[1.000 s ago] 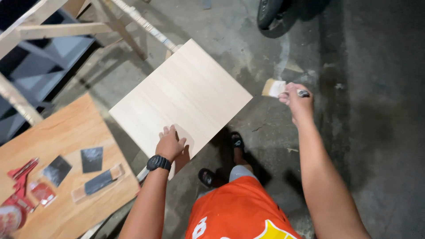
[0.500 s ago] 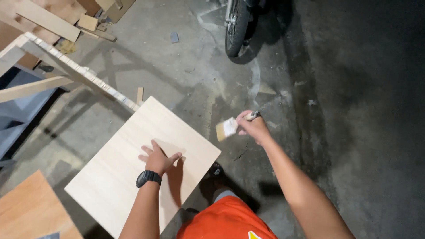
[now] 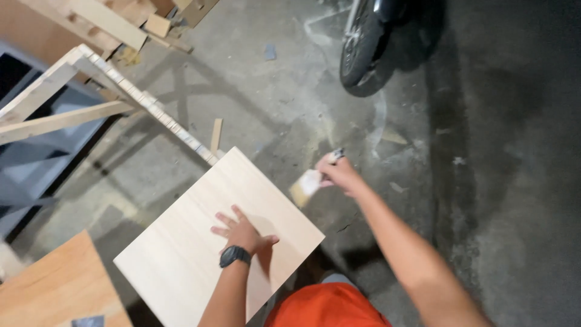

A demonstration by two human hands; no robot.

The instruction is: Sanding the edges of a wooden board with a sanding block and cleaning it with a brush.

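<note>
Item: pale wood panel [image 3: 200,242], flat, stiff, seemingly light, lay before me above the concrete floor [image 3: 484,181], my left hand [image 3: 242,233] spread open on its face, my right hand [image 3: 339,172] closed round a paintbrush [image 3: 305,184] just off its edge; best gripped by its edges.

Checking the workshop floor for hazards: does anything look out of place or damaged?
Yes. Wood offcuts and scraps lie loose on the concrete floor, which shows a crack near the pale wooden panel. The left hand rests flat on the panel; the right hand holds a paintbrush.
</note>
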